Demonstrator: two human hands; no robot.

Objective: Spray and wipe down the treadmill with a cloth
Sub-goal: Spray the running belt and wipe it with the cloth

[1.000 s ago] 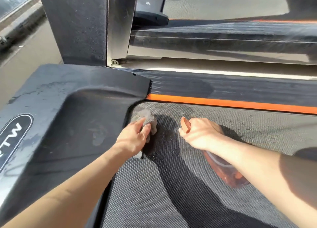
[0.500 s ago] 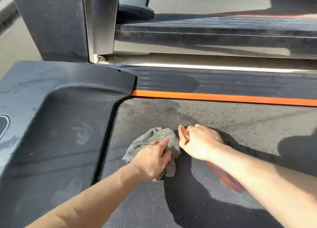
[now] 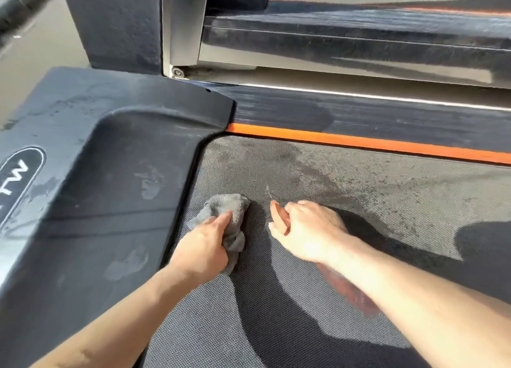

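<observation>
Left hand (image 3: 204,246): clamped on grey cloth (image 3: 226,215), back at belt's (image 3: 304,326) cover-side edge after a rightward pass. Right hand (image 3: 309,229): closed around orange spray bottle (image 3: 348,290). Belt front damp; wiping midway, likely.

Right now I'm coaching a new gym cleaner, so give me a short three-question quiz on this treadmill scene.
1. True or false: the left hand presses a crumpled grey cloth on the textured grey treadmill belt.
2. What does the right hand hold? A) a brush B) a translucent orange spray bottle C) nothing
3. Fill in: the stripe along the belt's far edge is ____.

Key: 1 true; 2 B; 3 orange.
</observation>
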